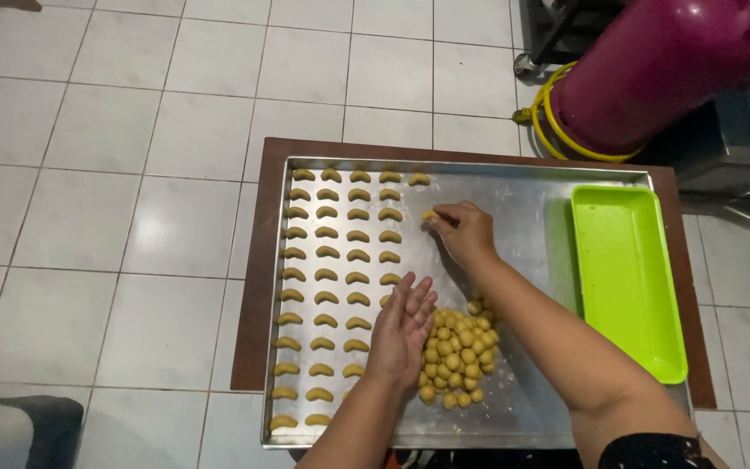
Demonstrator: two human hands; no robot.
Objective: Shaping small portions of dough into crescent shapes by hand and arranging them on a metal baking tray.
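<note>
Silver metal makes up the big flat tray (514, 195), which is seen from the head camera in the middle of the frame. It sits on a low brown bench (250, 260) over a white tiled floor (88, 174).

Rows of small curved dough pieces (326, 255) are laid out on the left part of the tray. A heap of little round dough balls (455, 349) is piled lower down, near the middle.

One curved dough piece (430, 214) is held in the fingertips of the right hand (464, 233), just right of the top rows. The fingers are pinched narrow around it. The left hand (403, 328) is held flat and open, with nothing seen in it. It is just beside the heap of balls.

The dough looks soft and light. It could be squashed or bent with ease, so a gentle pinch at the middle of the curve seems best.

A bright green plastic tray (627, 278) is set at the right side and looks empty. A low rim runs all round the metal tray. Bare metal is left between the rows and the green tray, so room to move is found there. A big dark pink gas tank (653, 69) with a yellow hose (557, 130) is seen at the upper right.
</note>
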